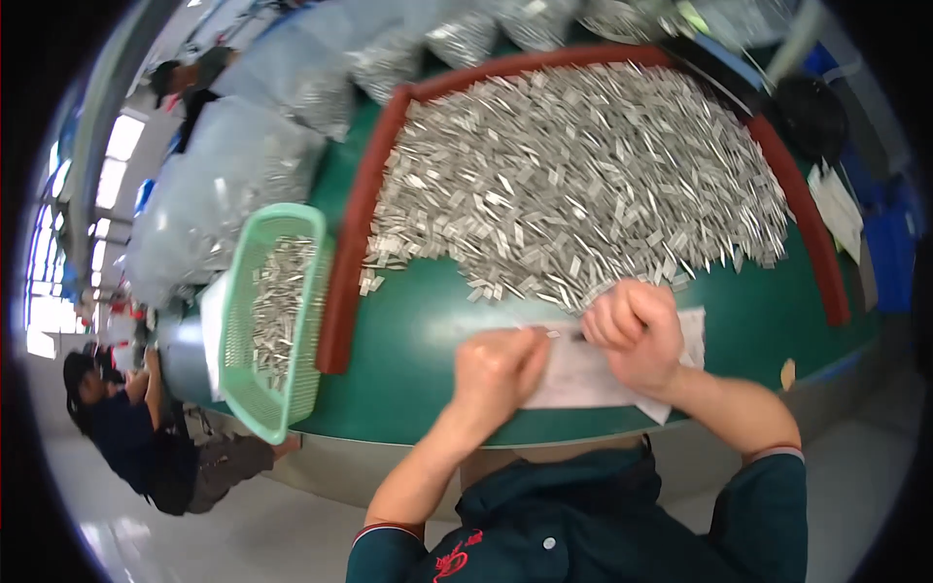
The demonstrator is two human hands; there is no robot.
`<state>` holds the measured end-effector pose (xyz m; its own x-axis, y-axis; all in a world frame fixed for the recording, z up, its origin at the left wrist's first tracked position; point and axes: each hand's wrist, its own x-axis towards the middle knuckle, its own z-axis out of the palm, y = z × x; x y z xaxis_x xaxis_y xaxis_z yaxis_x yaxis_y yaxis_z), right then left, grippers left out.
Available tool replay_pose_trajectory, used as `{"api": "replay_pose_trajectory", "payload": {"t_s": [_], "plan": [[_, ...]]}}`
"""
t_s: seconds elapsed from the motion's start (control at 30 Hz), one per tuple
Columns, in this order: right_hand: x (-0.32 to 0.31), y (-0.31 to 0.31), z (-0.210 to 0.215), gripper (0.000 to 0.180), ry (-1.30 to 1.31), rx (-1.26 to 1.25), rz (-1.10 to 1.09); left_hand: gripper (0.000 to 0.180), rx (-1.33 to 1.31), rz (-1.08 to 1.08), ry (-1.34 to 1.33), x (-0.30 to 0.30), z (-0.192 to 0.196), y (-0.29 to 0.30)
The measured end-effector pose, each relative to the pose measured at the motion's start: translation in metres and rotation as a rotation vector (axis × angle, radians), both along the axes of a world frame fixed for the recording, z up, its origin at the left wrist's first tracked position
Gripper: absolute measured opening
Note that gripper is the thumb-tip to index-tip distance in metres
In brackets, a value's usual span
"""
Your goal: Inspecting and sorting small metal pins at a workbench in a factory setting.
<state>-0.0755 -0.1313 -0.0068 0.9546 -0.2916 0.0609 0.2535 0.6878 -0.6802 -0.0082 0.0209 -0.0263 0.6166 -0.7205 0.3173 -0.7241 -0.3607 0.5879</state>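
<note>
My left hand [494, 374] is closed over a white paper sheet [583, 379], its thumb and forefinger pinched together. At those fingertips shows a small silvery metal piece [553, 333], slightly blurred. Curled into a loose fist, my right hand [637, 332] is over the sheet's right part, close to the front of the heap. A dark spot shows beside its fingers; what they hold is hidden. Beyond both hands spreads a wide heap of small flat metal pieces [583, 175] on the green table [418, 389].
Dark red rails [364, 214] border the heap on the left, back and right. A light green plastic basket [301, 394] of metal pieces stands at the left. Clear bags [219, 185] of pieces line the back left. Another person [146, 437] sits at far left.
</note>
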Motion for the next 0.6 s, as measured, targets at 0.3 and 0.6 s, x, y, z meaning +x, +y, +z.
{"api": "replay_pose_trajectory", "payload": {"t_s": [0.3, 0.6], "plan": [[0.004, -0.009, -0.008, 0.037, 0.021, -0.045, -0.02, 0.007, 0.046, 0.012, 0.035, 0.0, 0.003, -0.016], [0.008, -0.002, -0.013, 0.036, 0.008, -0.063, 0.012, 0.006, 0.046, -0.004, 0.015, -0.002, 0.003, -0.011]]}}
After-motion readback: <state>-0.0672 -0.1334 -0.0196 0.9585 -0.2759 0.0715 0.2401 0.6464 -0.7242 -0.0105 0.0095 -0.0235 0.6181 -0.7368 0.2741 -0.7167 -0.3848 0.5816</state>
